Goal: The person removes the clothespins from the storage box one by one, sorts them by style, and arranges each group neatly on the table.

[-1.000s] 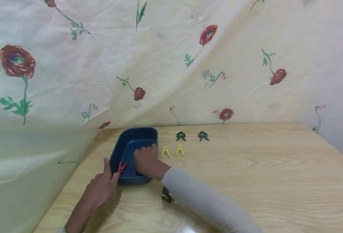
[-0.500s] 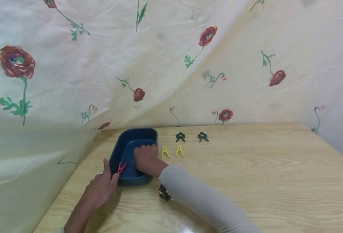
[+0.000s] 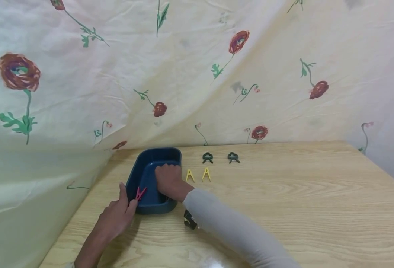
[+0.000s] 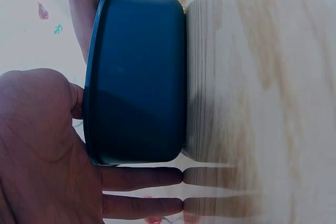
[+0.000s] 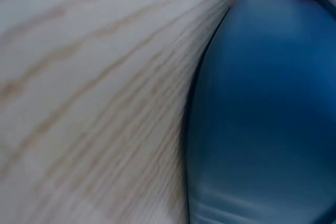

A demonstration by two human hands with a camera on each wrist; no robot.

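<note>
A deep blue tub [image 3: 154, 209] stands on the wooden table. My left hand [image 3: 114, 219] holds its near left corner, thumb at the rim and straight fingers [image 4: 142, 178] along the outside, their tips at the tabletop. Beside that thumb a pinkish-red clothespin [image 3: 140, 193] stands at the rim, prongs up. Over the tub's right side my right hand [image 3: 170, 182] is bent down with curled fingers. A small red thing [image 3: 167, 199] peeks out below it, mostly hidden; its kind cannot be made out. The right wrist view shows just the tub's outer wall, tabletop and part of a hand.
Two yellow clothespins [image 3: 206, 175] lie right of the tub, with two dark green clamps [image 3: 207, 158] behind them. A black thing with a yellow bit [image 3: 190, 220] sits partly under the right sleeve [image 3: 230, 227]. Flowered cloth [image 3: 197, 74] hangs behind the table.
The right hand has shifted very slightly within the tub, and a bit of red now shows beneath it. My left hand and the tub stay put.
</note>
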